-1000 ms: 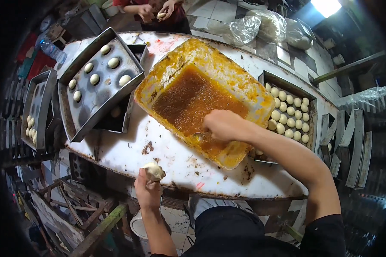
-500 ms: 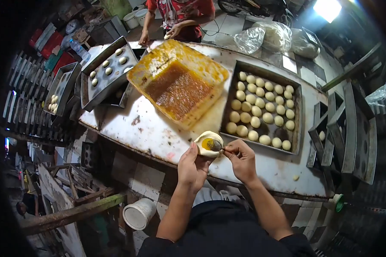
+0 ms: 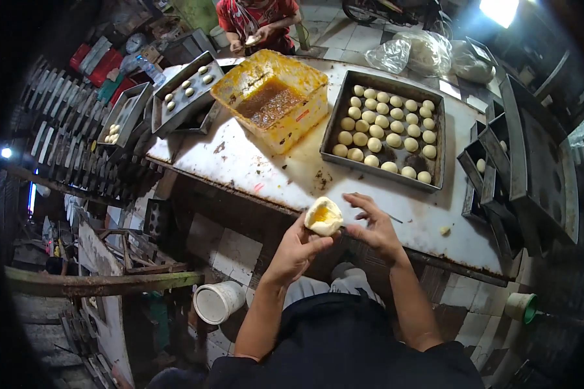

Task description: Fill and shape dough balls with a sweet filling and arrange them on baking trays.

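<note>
My left hand cups a pale dough round, whose opened centre shows yellow filling. Just right of the dough, my right hand has its fingers spread, the thumb close to the dough's edge. A thin metal utensil shows beside those fingers, partly hidden; I cannot tell whether they touch it. Beyond my hands, a yellow-smeared plastic tub holds orange-brown filling. At its right, a metal tray carries several pale dough balls.
A white worktable bears more trays at left and stacked metal pans at right. A person in red handles dough across it. Plastic bags lie beyond. A white bucket stands below left.
My right hand came from the tub to the dough with a spoon; now its fingers have spread and the spoon has left the dough's centre. The tub and trays sit higher in view.
</note>
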Tool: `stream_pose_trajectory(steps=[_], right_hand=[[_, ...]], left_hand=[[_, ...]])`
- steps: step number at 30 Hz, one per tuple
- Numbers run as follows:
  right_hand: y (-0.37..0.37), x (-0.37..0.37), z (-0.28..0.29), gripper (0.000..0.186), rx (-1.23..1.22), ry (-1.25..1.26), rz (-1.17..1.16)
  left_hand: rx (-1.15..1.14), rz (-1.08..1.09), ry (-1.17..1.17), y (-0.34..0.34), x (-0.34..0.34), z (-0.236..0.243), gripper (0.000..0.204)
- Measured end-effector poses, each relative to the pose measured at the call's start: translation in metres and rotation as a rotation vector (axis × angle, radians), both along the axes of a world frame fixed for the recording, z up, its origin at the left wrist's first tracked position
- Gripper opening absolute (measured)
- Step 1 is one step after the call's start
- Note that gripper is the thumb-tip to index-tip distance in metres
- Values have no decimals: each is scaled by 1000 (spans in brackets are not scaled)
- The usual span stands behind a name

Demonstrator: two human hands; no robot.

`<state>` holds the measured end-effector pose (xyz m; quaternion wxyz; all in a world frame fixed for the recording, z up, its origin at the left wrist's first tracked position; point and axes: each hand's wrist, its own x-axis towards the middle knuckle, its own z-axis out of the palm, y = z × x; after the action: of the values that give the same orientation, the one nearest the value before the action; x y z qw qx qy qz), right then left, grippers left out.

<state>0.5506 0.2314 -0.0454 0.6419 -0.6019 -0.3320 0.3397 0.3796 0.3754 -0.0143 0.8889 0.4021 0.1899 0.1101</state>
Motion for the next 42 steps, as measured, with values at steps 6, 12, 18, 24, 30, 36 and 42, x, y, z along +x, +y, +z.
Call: stream_pose_trajectory(steps=[6,12,18,24,30,36,42], right_hand=[[-2,-94,39,38,241,18,163],[-26,-217,53,26,170,26,247],[-59,-269,44,20,19,276,114],[-95,-308,61,15,52,-283,132],[-173,-252,50,14,-36,-52,37],[-294,-172,27,14,79,-160,-123],[-397,-104,14,13,-36,-6,-285]], left_hand=[[564,71,171,-31,-88,32,41],[140,452,-100,-62,-189,-1,29],[528,478,-117,-117,-251,12,32],[386,581,-18,-145,-267,-12,31],[781,419,39,-228,-223,9,34],[928,204,152,-313,-113,-13,34],[862,-351,261,-383,-33,3,42]])
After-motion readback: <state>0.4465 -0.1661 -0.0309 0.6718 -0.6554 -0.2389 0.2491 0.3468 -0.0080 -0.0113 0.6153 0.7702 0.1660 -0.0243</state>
